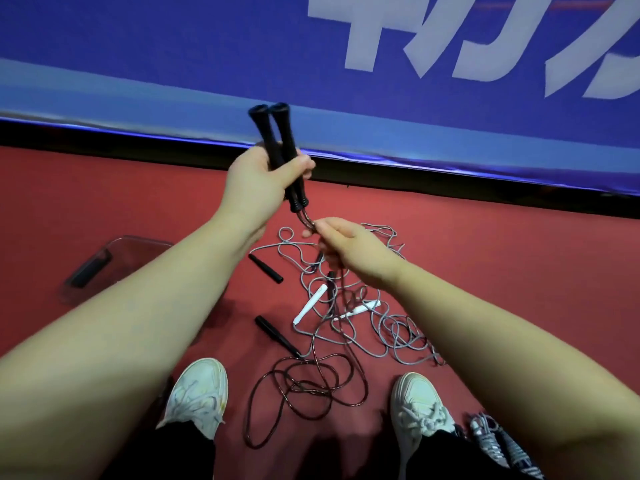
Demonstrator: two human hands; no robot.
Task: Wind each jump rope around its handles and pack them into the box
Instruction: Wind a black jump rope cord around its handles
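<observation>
My left hand [258,178] grips two black handles [280,140] side by side, raised above the floor with their rope ends pointing down. My right hand [349,249] pinches the dark reddish rope [304,223] just below the handles. That rope hangs down into loose loops [294,389] on the red floor between my shoes. A clear plastic box [114,261] lies at the left, partly hidden by my left forearm, with a dark object inside.
On the floor under my hands lies a tangle of grey rope [398,337] with two white handles [310,304] and separate black handles [266,268] [273,332]. My white shoes [197,396] [420,410] flank the loops. A blue banner [311,64] borders the far side.
</observation>
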